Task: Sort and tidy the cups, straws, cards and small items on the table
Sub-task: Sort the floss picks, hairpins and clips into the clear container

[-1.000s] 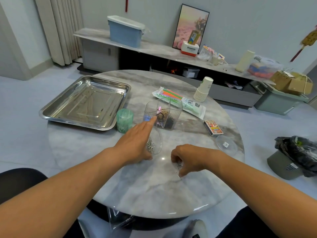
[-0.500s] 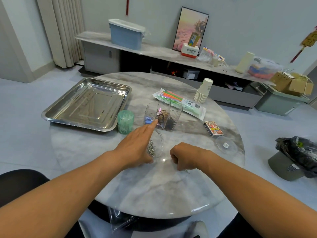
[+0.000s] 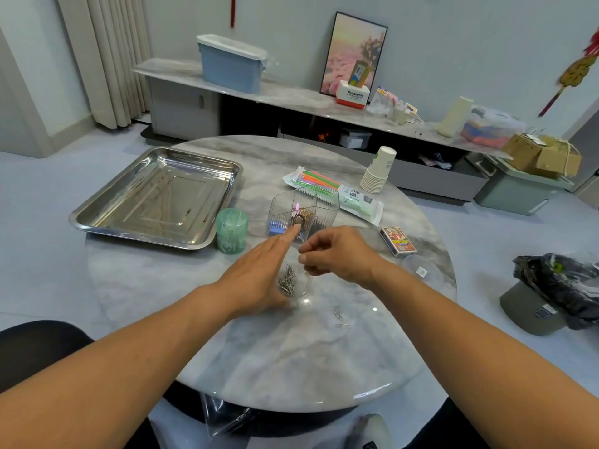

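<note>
Small clear round dish of metal paper clips [image 3: 293,281] upright, steadied by flat-fingered left hand [image 3: 259,270], right hand [image 3: 337,254] risen from table [image 3: 291,358], now above the dish, fingertips pinched, contents unclear.

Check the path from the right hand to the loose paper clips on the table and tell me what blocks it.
Nothing visible does. The loose paper clips lie on bare marble table just nearer the person than the right hand, which hovers over the clear dish. The left hand rests on the dish's far side.

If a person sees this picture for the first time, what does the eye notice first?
First the two hands at the table's centre: the left hand rests flat beside a small clear dish of paper clips, and the right hand hovers above it, fingers curled. Behind them, a shiny steel tray lies at the left.
</note>
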`<state>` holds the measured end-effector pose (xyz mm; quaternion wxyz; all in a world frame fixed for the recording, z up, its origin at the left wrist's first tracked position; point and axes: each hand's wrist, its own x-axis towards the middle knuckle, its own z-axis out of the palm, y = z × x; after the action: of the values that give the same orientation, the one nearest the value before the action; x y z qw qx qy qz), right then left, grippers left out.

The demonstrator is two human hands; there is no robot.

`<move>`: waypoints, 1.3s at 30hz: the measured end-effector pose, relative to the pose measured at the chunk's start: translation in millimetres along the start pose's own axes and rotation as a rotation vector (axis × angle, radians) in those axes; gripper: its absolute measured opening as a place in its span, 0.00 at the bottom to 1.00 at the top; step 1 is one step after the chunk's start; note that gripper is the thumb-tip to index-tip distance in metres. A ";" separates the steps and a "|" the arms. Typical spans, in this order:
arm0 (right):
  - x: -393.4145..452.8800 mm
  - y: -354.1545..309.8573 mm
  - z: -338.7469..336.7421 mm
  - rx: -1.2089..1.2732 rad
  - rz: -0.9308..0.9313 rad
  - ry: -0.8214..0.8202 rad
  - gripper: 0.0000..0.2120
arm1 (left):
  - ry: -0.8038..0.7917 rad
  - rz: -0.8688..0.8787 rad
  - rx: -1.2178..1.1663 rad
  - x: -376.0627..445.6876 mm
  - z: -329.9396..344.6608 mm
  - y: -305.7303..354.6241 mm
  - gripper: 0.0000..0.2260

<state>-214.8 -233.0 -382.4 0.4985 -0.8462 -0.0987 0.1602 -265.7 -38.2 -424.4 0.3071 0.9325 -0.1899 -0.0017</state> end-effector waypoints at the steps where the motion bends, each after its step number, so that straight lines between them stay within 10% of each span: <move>1: 0.1 -3.4 1.0 -0.059 -0.021 0.023 0.03 | -0.002 0.014 -0.016 -0.1 -0.7 -1.1 0.59; 4: -3.8 -4.7 -12.4 -0.292 -0.012 0.079 0.04 | -0.003 0.051 -0.053 -1.2 -2.7 -6.2 0.58; 10: -33.7 29.0 -23.0 -0.925 0.314 -0.332 0.27 | -0.010 0.065 -0.023 -1.2 -2.7 -9.6 0.60; 24: -28.7 44.4 3.8 -1.374 -0.072 -0.338 0.07 | 0.012 0.088 -0.025 -6.4 -3.9 -5.0 0.59; 30: -34.5 51.8 -3.0 -1.231 -0.059 -0.212 0.03 | -0.005 0.053 -0.044 -8.0 -6.2 -6.9 0.60; 35: -32.6 38.5 -17.7 -0.620 -0.048 0.265 0.03 | 0.007 0.057 -0.046 -5.3 -4.5 -5.5 0.60; 39: -30.3 7.9 -4.1 -0.601 -0.174 0.000 0.06 | 0.004 0.073 -0.040 -3.4 -2.1 -6.1 0.58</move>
<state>-241.4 -250.1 -382.2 0.2377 -0.9441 -0.2137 0.0807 -266.4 -31.3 -426.6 0.3259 0.9186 -0.2232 0.0077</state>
